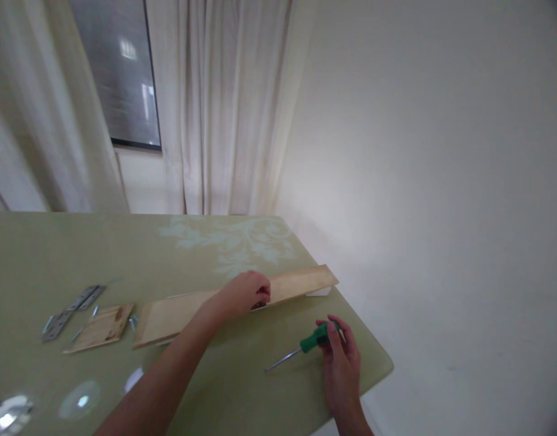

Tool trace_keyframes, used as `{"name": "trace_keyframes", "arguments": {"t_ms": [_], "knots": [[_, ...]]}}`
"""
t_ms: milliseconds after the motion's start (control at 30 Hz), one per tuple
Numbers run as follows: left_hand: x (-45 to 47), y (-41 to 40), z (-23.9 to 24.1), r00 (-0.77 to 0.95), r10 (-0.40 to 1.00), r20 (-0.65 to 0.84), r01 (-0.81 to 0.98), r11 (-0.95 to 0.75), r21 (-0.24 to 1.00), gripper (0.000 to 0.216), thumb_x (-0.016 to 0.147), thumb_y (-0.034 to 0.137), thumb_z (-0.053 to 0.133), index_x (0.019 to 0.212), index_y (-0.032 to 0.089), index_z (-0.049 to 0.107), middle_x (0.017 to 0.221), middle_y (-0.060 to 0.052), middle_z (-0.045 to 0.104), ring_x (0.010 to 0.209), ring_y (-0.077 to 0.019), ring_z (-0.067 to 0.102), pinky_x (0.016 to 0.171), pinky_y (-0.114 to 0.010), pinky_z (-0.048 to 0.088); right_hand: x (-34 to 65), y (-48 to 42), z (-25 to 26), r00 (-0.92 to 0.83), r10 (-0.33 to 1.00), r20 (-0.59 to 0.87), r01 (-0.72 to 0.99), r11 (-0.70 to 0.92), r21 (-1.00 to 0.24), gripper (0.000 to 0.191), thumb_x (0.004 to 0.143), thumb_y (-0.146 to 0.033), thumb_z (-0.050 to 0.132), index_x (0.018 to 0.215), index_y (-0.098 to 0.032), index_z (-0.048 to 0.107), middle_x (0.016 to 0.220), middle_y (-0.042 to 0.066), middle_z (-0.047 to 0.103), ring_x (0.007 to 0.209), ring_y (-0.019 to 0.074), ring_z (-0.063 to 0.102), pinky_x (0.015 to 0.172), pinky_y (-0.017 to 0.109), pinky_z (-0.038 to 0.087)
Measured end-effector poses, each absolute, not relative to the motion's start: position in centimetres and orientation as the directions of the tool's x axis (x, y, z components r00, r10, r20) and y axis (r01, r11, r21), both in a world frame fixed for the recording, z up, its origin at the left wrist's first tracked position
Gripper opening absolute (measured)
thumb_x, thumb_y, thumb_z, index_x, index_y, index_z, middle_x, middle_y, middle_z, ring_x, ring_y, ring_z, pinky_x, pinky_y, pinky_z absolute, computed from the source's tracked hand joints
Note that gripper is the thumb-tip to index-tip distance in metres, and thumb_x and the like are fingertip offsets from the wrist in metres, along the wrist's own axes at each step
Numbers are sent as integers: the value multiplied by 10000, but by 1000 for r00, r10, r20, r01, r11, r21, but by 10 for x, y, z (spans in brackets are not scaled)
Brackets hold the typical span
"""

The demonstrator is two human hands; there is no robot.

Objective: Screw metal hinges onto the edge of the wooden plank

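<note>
A long, pale wooden board [301, 283] lies across the green table. My left hand [244, 292] is over the middle of the board, its fingers curled together at the front edge. Just beneath those fingertips shows a small dark metal piece [259, 306], mostly hidden, so its kind is unclear. My right hand [341, 360] is closed around the green handle of a screwdriver [311, 341], to the right and nearer to me. The screwdriver's shaft points left and down, with its tip low over the table, apart from the board.
Metal hinges [81, 301] lie on the left of the table [242, 387]. Beside them is a small wooden piece [101, 327] with several screws [133, 321] around it. The table's right edge runs close to my right hand, near a white wall [442, 212]. Curtains [233, 109] hang behind.
</note>
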State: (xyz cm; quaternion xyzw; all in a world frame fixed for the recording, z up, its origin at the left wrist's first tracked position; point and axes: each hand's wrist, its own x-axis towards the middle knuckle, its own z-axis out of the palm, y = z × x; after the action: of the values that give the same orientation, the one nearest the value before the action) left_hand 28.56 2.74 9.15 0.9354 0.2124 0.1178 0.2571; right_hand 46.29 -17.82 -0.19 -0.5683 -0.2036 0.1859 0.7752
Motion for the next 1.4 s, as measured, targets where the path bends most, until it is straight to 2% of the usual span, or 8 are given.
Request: {"name": "trace_keyframes", "arguments": {"t_ms": [167, 300, 367, 533, 767, 1000, 1167, 1400], "knots": [[285, 36, 81, 884, 460, 88, 305, -708, 637, 120, 833, 244, 666, 807, 185, 767, 764, -26, 743, 700, -157, 645, 666, -261, 443, 468, -146, 65, 741, 487, 462, 209, 487, -848, 352, 901, -451, 786, 1156, -221, 709, 957, 55, 784, 836, 180, 729, 659, 277, 586], [285, 37, 75, 893, 446, 67, 284, -672, 684, 117, 771, 186, 647, 808, 184, 758, 731, -4, 719, 677, -142, 627, 634, -246, 428, 464, -113, 145, 463, 496, 734, 407, 617, -673, 321, 927, -320, 779, 1234, -267, 703, 981, 35, 784, 835, 176, 741, 656, 295, 622], [284, 36, 73, 891, 451, 56, 273, -628, 729, 126, 760, 183, 643, 825, 182, 752, 726, 1, 709, 673, -141, 622, 620, -242, 424, 458, -100, 177, 270, 563, 781, 508, 606, -612, 308, 927, -299, 786, 1227, -264, 725, 1028, 37, 789, 837, 169, 738, 730, 319, 641], [281, 38, 70, 868, 497, -16, 299, -495, 816, 98, 763, 213, 673, 821, 174, 741, 715, 2, 700, 668, -149, 614, 620, -254, 429, 441, -74, 207, -50, 635, 771, 707, 568, -422, 250, 939, -322, 791, 1167, -237, 734, 989, 1, 797, 809, 129, 730, 757, 244, 588], [278, 39, 62, 847, 518, -121, 313, -301, 901, 114, 777, 274, 704, 833, 175, 707, 731, 2, 664, 679, -148, 572, 608, -265, 371, 446, -52, 189, -173, 707, 686, 701, 578, -419, 264, 966, -378, 759, 1187, -241, 716, 1025, -1, 794, 901, 151, 737, 822, 255, 542], [276, 33, 70, 838, 514, -182, 340, -232, 912, 98, 764, 262, 688, 779, 185, 628, 686, 38, 557, 647, -123, 474, 589, -262, 290, 458, -51, 185, -177, 765, 619, 670, 555, -494, 281, 956, -404, 770, 1181, -244, 718, 1010, -32, 787, 826, 115, 726, 800, 227, 527], [275, 31, 75, 844, 493, -214, 352, -207, 913, 93, 766, 254, 666, 806, 183, 621, 739, 28, 581, 691, -131, 502, 610, -258, 318, 458, -50, 186, -179, 774, 607, 645, 559, -522, 285, 956, -411, 767, 1177, -240, 714, 1015, -29, 783, 822, 115, 727, 809, 224, 534], [275, 37, 68, 886, 438, -154, 300, -289, 909, 203, 751, 299, 751, 897, 189, 663, 804, 13, 600, 771, -161, 550, 665, -267, 372, 457, -51, 185, -191, 736, 649, 692, 570, -442, 250, 949, -427, 769, 1082, -229, 692, 935, -14, 752, 800, 129, 697, 776, 246, 529]]}}
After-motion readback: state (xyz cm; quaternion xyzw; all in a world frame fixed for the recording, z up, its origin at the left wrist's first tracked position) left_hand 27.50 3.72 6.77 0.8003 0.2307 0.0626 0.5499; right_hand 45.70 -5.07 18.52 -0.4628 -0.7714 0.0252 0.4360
